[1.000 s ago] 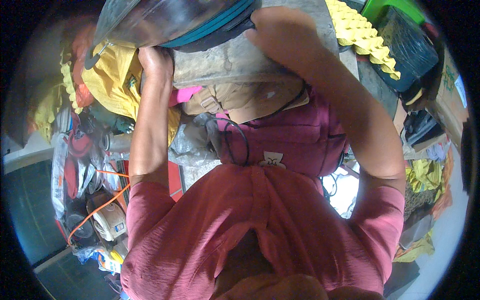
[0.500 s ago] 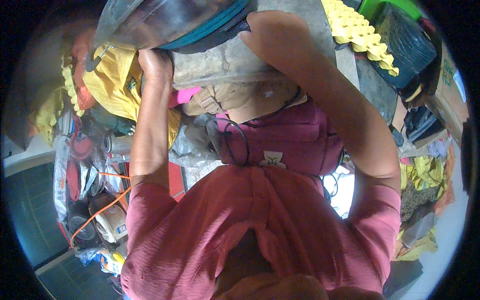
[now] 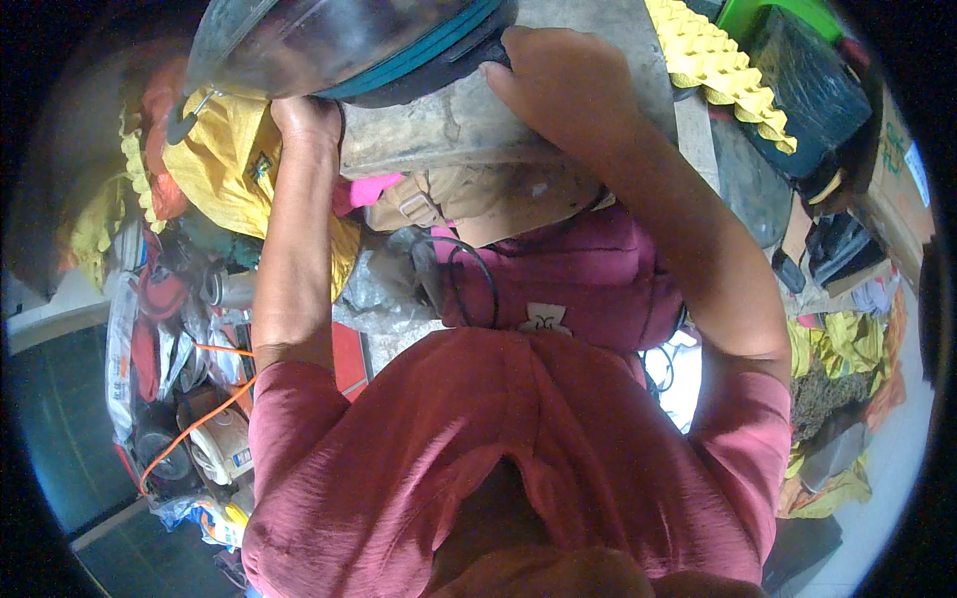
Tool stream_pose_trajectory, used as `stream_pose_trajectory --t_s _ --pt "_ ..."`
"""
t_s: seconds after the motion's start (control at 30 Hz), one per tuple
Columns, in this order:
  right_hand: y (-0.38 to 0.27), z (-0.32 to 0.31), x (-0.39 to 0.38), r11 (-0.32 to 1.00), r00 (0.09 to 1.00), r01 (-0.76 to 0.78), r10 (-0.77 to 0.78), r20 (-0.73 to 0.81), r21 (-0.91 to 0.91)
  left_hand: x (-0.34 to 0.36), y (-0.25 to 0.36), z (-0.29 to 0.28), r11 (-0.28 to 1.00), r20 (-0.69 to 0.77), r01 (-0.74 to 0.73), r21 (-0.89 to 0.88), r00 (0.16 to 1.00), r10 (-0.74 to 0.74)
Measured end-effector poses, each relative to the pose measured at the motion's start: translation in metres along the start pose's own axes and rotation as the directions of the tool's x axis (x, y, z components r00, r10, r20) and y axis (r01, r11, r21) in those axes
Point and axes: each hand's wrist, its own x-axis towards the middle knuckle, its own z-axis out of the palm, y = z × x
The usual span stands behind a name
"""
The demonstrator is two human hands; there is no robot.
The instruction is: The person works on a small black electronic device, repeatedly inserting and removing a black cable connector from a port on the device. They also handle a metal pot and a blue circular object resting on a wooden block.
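A large dark, glossy curved item [image 3: 299,40] with a teal band and a hanging metal hook fills the top, over a worn grey surface [image 3: 414,130]. My left hand [image 3: 304,122] reaches under its left part, fingers hidden. My right hand [image 3: 553,75] is closed at its dark lower rim on the right. Below the surface are a tan strapped fabric item [image 3: 498,199], a bit of bright pink material [image 3: 361,192] and a magenta bag [image 3: 588,284] with a black cord, near my body. A yellow woven sack [image 3: 209,169] lies beside my left arm.
Left are piled bags, a metal canister [image 3: 229,287], a beige jug [image 3: 219,444] and an orange cable [image 3: 189,431]. Right are a yellow scalloped pad [image 3: 723,80], a wrapped black block [image 3: 807,90], a green plastic item [image 3: 788,20], a cardboard box [image 3: 887,209] and crumpled yellow bags [image 3: 837,344].
My right hand and forearm have shifted slightly, the hand a little lower than a second ago. The curved item and my left hand are almost where they were.
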Motion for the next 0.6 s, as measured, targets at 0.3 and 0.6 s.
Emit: stream_pose_trajectory --t_s 0.3,0.6 --pt "0.014 0.011 0.01 0.989 0.992 0.059 -0.044 -0.118 0.133 -0.003 -0.001 0.003 0.996 -0.032 -0.046 0.08 0.998 0.049" --pt "0.005 0.023 0.004 0.996 0.992 0.005 0.006 -0.124 0.086 0.003 -0.004 -0.007 0.999 -0.046 -0.037 -0.005 0.998 0.037"
